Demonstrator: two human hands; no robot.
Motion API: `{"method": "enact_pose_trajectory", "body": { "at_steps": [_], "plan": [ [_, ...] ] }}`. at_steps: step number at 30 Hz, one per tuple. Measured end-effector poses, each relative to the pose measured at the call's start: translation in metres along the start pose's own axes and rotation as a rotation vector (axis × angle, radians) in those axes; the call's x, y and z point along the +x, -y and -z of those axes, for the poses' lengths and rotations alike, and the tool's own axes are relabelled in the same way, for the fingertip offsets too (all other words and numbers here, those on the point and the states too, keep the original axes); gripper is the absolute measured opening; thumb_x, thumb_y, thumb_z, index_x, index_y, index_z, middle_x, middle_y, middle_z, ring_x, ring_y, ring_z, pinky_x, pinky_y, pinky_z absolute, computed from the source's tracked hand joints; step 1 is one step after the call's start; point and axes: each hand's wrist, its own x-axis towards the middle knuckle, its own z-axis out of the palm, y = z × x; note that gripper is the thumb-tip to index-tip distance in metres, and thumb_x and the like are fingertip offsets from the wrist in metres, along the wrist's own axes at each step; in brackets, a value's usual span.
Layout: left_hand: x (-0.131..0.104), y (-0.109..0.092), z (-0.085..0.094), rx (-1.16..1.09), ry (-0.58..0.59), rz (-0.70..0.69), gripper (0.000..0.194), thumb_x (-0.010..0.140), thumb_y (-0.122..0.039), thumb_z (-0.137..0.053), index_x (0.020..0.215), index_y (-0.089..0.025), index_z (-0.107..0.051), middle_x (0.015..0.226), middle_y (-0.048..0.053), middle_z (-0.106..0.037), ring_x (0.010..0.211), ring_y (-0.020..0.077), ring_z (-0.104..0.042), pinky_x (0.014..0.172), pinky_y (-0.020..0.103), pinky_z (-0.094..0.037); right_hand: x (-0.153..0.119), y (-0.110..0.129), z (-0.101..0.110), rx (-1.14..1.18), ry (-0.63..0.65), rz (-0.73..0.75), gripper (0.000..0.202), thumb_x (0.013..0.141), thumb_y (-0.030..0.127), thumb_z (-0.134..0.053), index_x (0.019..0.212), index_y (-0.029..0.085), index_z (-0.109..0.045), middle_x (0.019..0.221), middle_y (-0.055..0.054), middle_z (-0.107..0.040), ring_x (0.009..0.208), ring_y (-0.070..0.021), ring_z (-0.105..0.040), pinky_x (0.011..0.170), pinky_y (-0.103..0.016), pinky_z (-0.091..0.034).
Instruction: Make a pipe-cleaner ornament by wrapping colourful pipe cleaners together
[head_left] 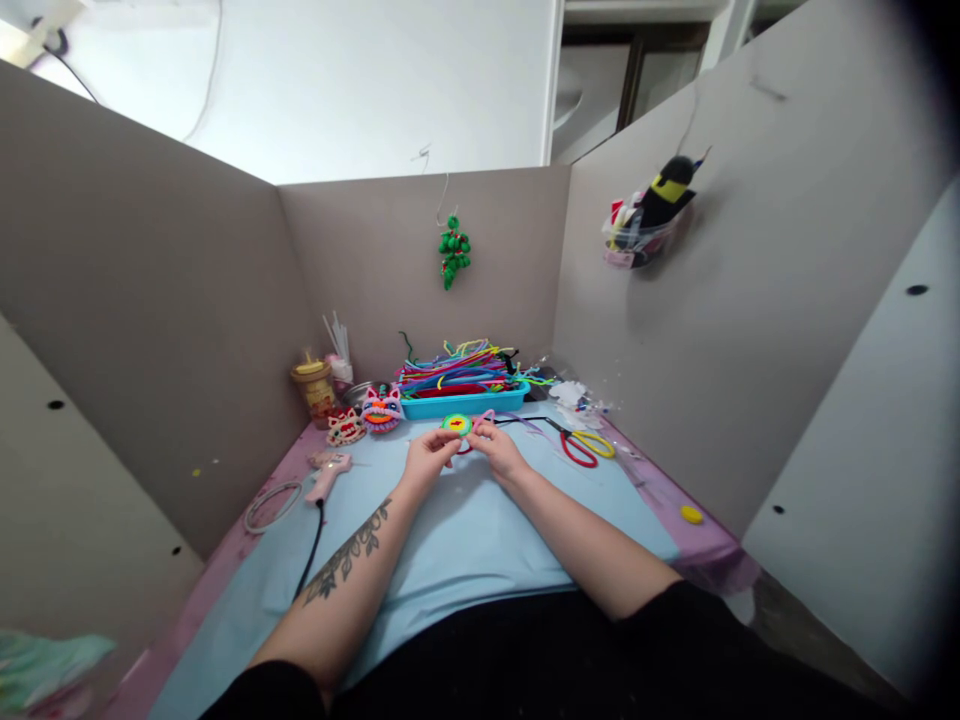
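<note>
Above the blue cloth, my left hand pinches the lower left edge of a small round piece, green at the rim and yellow inside with a red middle; it looks made of pipe cleaners. My right hand is closed at the piece's right side, its fingertips on a pink-purple pipe cleaner that loops up beside it. A bit of red shows below the fingers. Just behind stands a blue tray heaped with many-coloured pipe cleaners.
Right of my hands lie scissors with red and yellow handles. A pink glue gun with its cord lies left, near two fuzzy animal-face pieces and a drink cup. A yellow lid sits at the right edge. Grey panels enclose the table.
</note>
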Motion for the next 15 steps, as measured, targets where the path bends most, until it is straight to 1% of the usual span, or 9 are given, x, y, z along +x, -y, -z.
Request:
{"method": "enact_pose_trajectory", "body": {
  "at_steps": [3, 5, 7, 9, 12, 15],
  "plan": [
    [0.0019, 0.0020, 0.0022, 0.005, -0.032, -0.012, 0.035, 0.058, -0.039, -0.076, 0.079, -0.013, -0.064, 0.059, -0.001, -0.060, 0.043, 0.0060, -0.046, 0.041, 0.019, -0.037, -0.0019, 0.0011, -0.0015, 0.032, 0.043, -0.012, 0.031, 0.059, 0.047, -0.073, 0.058, 0.018, -0.060, 0.101, -0.005, -0.061, 0.106, -0.0246, -0.051, 0.095, -0.039, -0.034],
    [0.0028, 0.0034, 0.0039, 0.003, -0.054, -0.015, 0.035, 0.058, -0.039, -0.075, 0.078, -0.013, -0.062, 0.057, -0.002, -0.058, 0.042, 0.0055, -0.044, 0.041, 0.018, -0.036, -0.0028, 0.0014, -0.0021, 0.041, 0.050, -0.027, 0.030, 0.059, 0.047, -0.072, 0.061, 0.018, -0.062, 0.094, -0.005, -0.063, 0.100, -0.0236, -0.054, 0.091, -0.037, -0.036],
    [0.0032, 0.0041, 0.0053, 0.001, -0.065, -0.010, 0.036, 0.058, -0.040, -0.075, 0.078, -0.014, -0.061, 0.057, -0.003, -0.057, 0.042, 0.0055, -0.044, 0.041, 0.018, -0.035, -0.0033, 0.0010, -0.0023, 0.046, 0.045, -0.045, 0.030, 0.059, 0.047, -0.072, 0.065, 0.019, -0.063, 0.091, -0.004, -0.063, 0.095, -0.0231, -0.055, 0.090, -0.037, -0.037],
    [0.0029, 0.0040, 0.0059, 0.015, -0.047, -0.011, 0.037, 0.058, -0.041, -0.075, 0.078, -0.014, -0.060, 0.058, -0.003, -0.057, 0.043, 0.0057, -0.044, 0.041, 0.019, -0.034, -0.0033, 0.0002, -0.0019, 0.056, 0.034, -0.052, 0.031, 0.058, 0.048, -0.072, 0.066, 0.019, -0.064, 0.096, -0.005, -0.063, 0.096, -0.0235, -0.054, 0.090, -0.037, -0.037],
    [0.0023, 0.0035, 0.0050, 0.055, 0.025, -0.021, 0.037, 0.058, -0.041, -0.075, 0.076, -0.014, -0.057, 0.059, -0.003, -0.057, 0.043, 0.0057, -0.044, 0.042, 0.019, -0.034, -0.0027, -0.0009, -0.0007, 0.037, 0.019, -0.037, 0.034, 0.055, 0.050, -0.074, 0.058, 0.019, -0.062, 0.107, -0.006, -0.060, 0.102, -0.0249, -0.052, 0.093, -0.037, -0.035],
    [0.0026, 0.0045, 0.0025, 0.040, 0.031, 0.005, 0.043, 0.057, -0.040, -0.074, 0.083, -0.017, -0.049, 0.060, -0.005, -0.055, 0.042, 0.0059, -0.046, 0.042, 0.018, -0.036, -0.0023, -0.0016, 0.0003, -0.014, 0.015, -0.010, 0.035, 0.056, 0.050, -0.074, 0.053, 0.019, -0.059, 0.104, -0.005, -0.060, 0.102, -0.0250, -0.052, 0.094, -0.037, -0.034]
  ]
}}
